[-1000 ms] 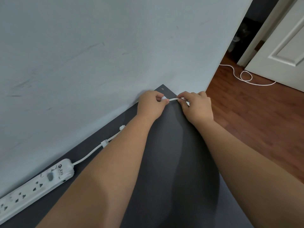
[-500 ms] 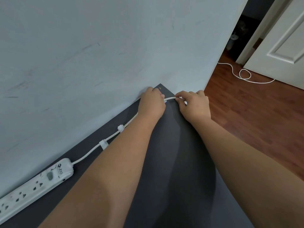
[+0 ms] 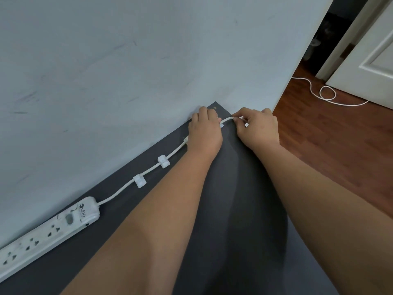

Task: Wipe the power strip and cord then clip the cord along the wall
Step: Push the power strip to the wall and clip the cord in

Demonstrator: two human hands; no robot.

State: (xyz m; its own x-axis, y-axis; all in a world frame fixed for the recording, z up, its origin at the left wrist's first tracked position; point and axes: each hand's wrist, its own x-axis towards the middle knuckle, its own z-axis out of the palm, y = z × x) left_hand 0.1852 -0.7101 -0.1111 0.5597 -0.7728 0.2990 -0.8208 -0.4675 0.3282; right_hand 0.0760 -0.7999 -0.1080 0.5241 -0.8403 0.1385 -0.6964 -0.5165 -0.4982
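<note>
Both hands still pinch the cord beside clips.

1. The power strip lies on the mat, at the left, close to the wall.
2. The cord runs from the strip's end up and to the right, along the wall.
3. Two clips sit on the cord, one after the other.
4. The left hand is on the cord past the clips.
5. The right hand is just to its right, also on the cord.
6. More cord lies on the floor far right, before the door.
</note>
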